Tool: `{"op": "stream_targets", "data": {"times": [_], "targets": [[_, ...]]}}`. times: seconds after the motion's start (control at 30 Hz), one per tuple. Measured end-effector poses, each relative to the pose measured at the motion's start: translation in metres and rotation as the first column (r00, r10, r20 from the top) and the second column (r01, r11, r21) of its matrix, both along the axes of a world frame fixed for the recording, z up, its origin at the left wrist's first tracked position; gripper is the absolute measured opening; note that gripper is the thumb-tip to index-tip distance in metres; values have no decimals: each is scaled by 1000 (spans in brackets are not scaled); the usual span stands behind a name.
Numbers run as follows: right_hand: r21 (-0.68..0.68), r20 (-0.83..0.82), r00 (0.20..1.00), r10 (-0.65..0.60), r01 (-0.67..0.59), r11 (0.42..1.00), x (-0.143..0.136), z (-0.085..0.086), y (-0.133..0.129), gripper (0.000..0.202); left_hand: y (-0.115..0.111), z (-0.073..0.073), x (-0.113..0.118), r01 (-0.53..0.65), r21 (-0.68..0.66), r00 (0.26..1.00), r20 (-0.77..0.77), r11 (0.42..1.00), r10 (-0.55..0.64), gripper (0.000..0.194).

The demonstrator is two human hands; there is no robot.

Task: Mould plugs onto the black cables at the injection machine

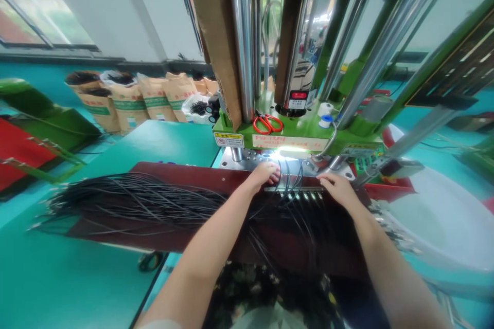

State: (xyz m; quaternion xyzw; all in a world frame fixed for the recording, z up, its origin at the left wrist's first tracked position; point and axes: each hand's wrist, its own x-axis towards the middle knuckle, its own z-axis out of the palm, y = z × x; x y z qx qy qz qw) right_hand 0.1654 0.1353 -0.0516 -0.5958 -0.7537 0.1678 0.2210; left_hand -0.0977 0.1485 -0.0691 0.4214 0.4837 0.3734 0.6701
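Under the lit green press point(247, 136), a metal strip point(304, 189) holds a row of connector ends with black cables running from them. My left hand point(267, 174) is at the strip's left end, fingers curled beside several looped cables point(285, 177); what it grips is too small to make out. At the right end, my right hand point(335, 185) has thumb and fingertips close together near the metal plate, and anything between them cannot be made out. A thick bundle of black cables point(146, 200) lies across the dark red board point(173, 170) to the left.
Red-handled scissors point(267, 124) and a blue-and-white spool point(325, 121) rest on the press. Steel columns point(244, 41) rise above it. A white round tray point(443, 216) stands at the right. Paper sacks point(129, 100) line the back left, beyond the green table point(173, 139).
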Motion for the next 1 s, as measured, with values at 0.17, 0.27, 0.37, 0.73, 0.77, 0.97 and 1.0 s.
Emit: {"op": "stream_targets", "data": {"times": [0.17, 0.27, 0.37, 0.73, 0.77, 0.97, 1.0], "targets": [[-5, 2, 1000, 13, -13, 1000, 2, 1, 1, 23, -1, 0, -2, 6, 5, 1000, 5, 1000, -6, 11], [-12, 1, 1000, 17, -17, 1000, 1, 2, 1, 24, -3, 3, -3, 1, 9, 1000, 17, 1000, -1, 13], [-15, -2, 1000, 23, -23, 1000, 1, 2, 1, 24, -4, 5, -4, -4, 11, 1000, 29, 1000, 4, 14], [8, -4, 1000, 29, -29, 1000, 0, 0, -1, 24, -4, 4, -1, 8, 9, 999, 48, 1000, -9, 14], [14, -4, 1000, 27, -27, 1000, 0, 2, -2, 25, -5, 4, -1, 7, 9, 999, 50, 1000, -8, 14], [124, -35, 999, -32, 36, 992, -27, 23, 33, 30, -7, 10, 3, 3, 27, 999, 43, 1000, -5, 16], [140, -39, 999, -36, 41, 989, -37, 27, 47, 30, -7, 11, 3, 5, 32, 999, 44, 999, -6, 16]]}}
